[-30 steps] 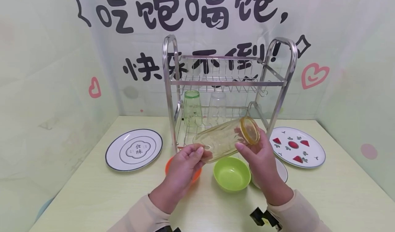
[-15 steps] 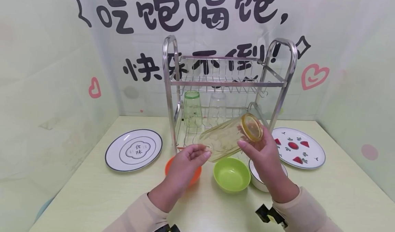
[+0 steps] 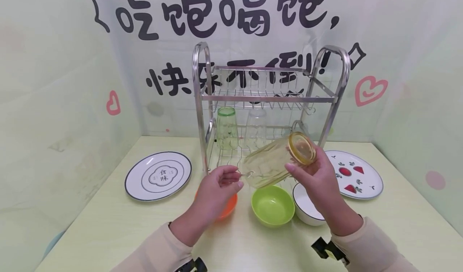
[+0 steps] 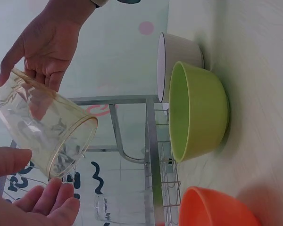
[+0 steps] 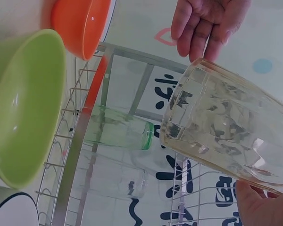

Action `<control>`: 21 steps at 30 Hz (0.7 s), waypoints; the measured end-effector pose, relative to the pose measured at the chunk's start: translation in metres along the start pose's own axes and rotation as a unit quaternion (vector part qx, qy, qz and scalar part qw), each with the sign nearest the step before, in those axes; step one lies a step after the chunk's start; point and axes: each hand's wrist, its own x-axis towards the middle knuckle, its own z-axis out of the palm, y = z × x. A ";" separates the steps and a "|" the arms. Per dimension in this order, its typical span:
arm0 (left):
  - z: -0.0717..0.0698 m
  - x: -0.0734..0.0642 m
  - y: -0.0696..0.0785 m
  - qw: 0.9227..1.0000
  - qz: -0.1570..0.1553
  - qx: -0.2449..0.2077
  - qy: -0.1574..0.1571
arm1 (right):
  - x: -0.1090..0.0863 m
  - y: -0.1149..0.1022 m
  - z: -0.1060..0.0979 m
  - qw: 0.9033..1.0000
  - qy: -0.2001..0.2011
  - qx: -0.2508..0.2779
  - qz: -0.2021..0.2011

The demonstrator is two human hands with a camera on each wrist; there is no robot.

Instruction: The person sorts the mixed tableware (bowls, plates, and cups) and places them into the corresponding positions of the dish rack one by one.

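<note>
A ribbed amber drinking glass (image 3: 271, 163) is held tilted above the bowls, its thick amber end up and to the right. My right hand (image 3: 322, 179) grips it near that end, thumb on the near side. At the lower left end, my left hand (image 3: 218, 187) has its fingers loosely bent, fingertips right by the glass edge. The left wrist view shows the left fingers (image 4: 49, 202) spread beside the rim, not wrapped round it. Behind, a green glass (image 3: 227, 131) and a clear glass (image 3: 256, 131) stand on the rack's lower tier.
A two-tier metal dish rack (image 3: 267, 99) stands at the back. In front are an orange bowl (image 3: 228, 207), partly hidden by the left hand, a lime green bowl (image 3: 273, 207) and a white bowl (image 3: 307, 207). A blue-rimmed plate (image 3: 137, 179) lies left, a watermelon-patterned plate (image 3: 367, 179) right.
The right hand has carried the amber glass a little to the right and up. The left hand, which held its lower end, has loosened its fingers from it.
</note>
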 end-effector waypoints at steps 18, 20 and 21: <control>-0.035 0.025 0.004 0.991 -0.002 0.119 0.062 | 0.016 0.002 -0.028 0.994 -0.021 -0.109 0.012; -0.039 0.028 0.004 0.990 -0.007 0.126 0.066 | 0.018 0.001 -0.029 0.992 -0.024 -0.123 0.019; -0.041 0.030 0.004 0.989 -0.009 0.129 0.067 | 0.018 0.001 -0.030 0.991 -0.025 -0.129 0.022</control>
